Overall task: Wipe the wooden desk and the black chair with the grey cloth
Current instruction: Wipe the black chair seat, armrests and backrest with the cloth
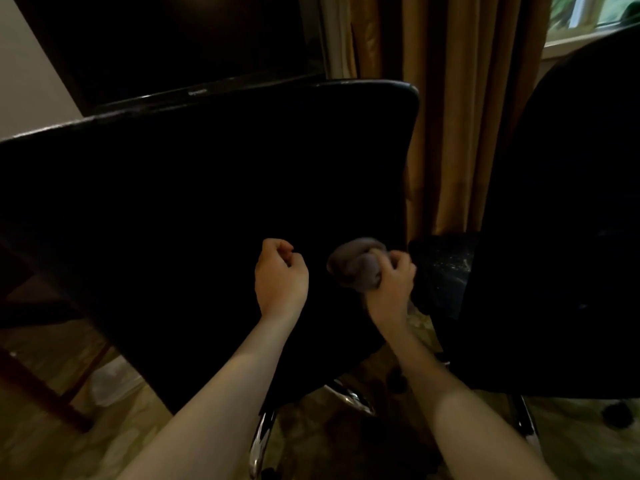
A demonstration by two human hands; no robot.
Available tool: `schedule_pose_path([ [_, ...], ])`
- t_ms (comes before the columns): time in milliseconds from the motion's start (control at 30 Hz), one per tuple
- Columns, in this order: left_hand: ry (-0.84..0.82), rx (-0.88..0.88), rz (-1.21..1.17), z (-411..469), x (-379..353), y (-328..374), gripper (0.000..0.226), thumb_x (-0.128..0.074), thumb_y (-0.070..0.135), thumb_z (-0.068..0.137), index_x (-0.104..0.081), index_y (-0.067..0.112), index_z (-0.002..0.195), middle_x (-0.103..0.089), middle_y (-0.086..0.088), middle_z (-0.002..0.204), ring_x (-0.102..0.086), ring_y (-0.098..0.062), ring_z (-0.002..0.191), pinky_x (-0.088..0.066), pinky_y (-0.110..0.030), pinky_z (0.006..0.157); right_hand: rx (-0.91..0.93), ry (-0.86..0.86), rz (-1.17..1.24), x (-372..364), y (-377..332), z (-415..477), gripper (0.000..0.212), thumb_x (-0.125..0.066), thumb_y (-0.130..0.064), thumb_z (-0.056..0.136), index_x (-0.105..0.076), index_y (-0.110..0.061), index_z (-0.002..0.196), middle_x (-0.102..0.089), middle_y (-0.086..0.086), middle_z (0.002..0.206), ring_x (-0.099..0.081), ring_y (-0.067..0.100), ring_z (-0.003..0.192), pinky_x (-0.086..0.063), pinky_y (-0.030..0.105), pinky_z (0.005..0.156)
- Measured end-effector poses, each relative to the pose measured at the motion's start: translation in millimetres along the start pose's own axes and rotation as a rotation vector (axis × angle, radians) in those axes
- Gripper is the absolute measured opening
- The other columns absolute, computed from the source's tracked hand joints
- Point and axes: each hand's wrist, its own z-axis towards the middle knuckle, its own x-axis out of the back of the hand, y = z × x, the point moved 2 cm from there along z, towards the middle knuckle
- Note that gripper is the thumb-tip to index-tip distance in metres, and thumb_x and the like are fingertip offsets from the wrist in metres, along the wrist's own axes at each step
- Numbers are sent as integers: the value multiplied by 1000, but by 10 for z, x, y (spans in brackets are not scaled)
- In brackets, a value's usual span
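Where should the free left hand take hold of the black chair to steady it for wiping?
Probably the backrest's top rim, reaching from above: it is a thin, exposed edge of the black chair. The left hand holds nothing; the right hand grips the grey cloth.

1 view only: head cam, wide-angle, worn by the person. Faces fwd + steeply down over both forearms, which enter from the bottom edge. Left hand (pixel 281 271) and right hand (pixel 393 285) w/ grey cloth (pixel 356 265) sit just below frame centre, close range. Black chair (pixel 207 202) back fills left + centre, v. near the lens. Frame is rolled: the chair's top edge climbs left to right. Curtain (pixel 460 116) top centre-right, window (pixel 588 12) sliver in upper right corner, floor (pixel 104 445) along the bottom.
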Motion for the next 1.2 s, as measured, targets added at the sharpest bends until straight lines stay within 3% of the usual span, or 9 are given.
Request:
schedule_pose_path([
  [100,-84,-103,-31,-21,-51,128,16,-47,13,95,-48,10,111,-56,-11,108,-58,-27,95,-51,-41,81,-293,308,413,255,-191,433,13,-58,-16,89,-56,-20,101,-46,13,107,-48,24,93,-40,38,79],
  [200,-58,-238,100,4,-145,247,17,-52,11,92,-49,11,109,-55,-7,108,-55,-24,102,-48,-39,89,-170,175,182,209,-266,615,63,-64,0,76,-48,-23,132,-41,13,132,-42,28,113,-37,32,92],
  [333,-45,-383,296,49,-260,305,24,-53,11,87,-47,14,111,-49,-1,111,-48,-19,107,-43,-32,92,-4,84,-14,-168,-138,219,46,-52,-24,80,-49,-15,126,-48,24,119,-48,42,102,-48,49,82],
  [433,-61,-384,347,115,-297,270,31,-53,12,87,-45,14,117,-46,-2,119,-43,-19,114,-38,-29,96,63,-167,-184,-432,208,-203,42,-47,-28,79,-41,-19,120,-52,22,114,-52,45,93,-52,49,67],
  [533,-87,-423,450,154,-337,254,38,-53,15,88,-43,15,125,-42,-3,127,-39,-21,120,-34,-29,98,-47,-652,-415,-524,597,-476,53,-52,-22,87,-36,-22,138,-38,11,137,-40,38,119,-45,44,91],
  [600,-112,-407,538,147,-369,253,47,-53,18,88,-38,16,133,-35,-5,134,-34,-23,124,-33,-30,101,-171,-748,-383,-456,736,-502,46,-52,-23,88,-45,-20,134,-45,9,132,-44,32,118,-42,34,94],
  [733,-104,-394,556,140,-391,287,51,-52,17,87,-36,16,135,-32,-6,136,-33,-24,124,-34,-31,103,-419,-316,84,-108,544,-120,33,-58,-25,85,-64,-6,111,-66,16,108,-61,34,105,-46,34,83],
  [933,-109,-414,577,116,-377,271,51,-52,17,88,-34,16,136,-31,-6,136,-32,-24,124,-34,-31,104,-555,129,232,267,229,763,22,-58,-17,88,-57,-7,107,-58,18,105,-58,35,102,-44,34,81],
  [1200,-139,-479,601,172,-332,227,53,-50,17,88,-34,17,137,-32,-4,134,-34,-21,121,-34,-29,103,-418,-157,106,83,326,909,34,-56,-23,92,-54,-5,121,-45,20,121,-50,37,107,-41,38,95],
])
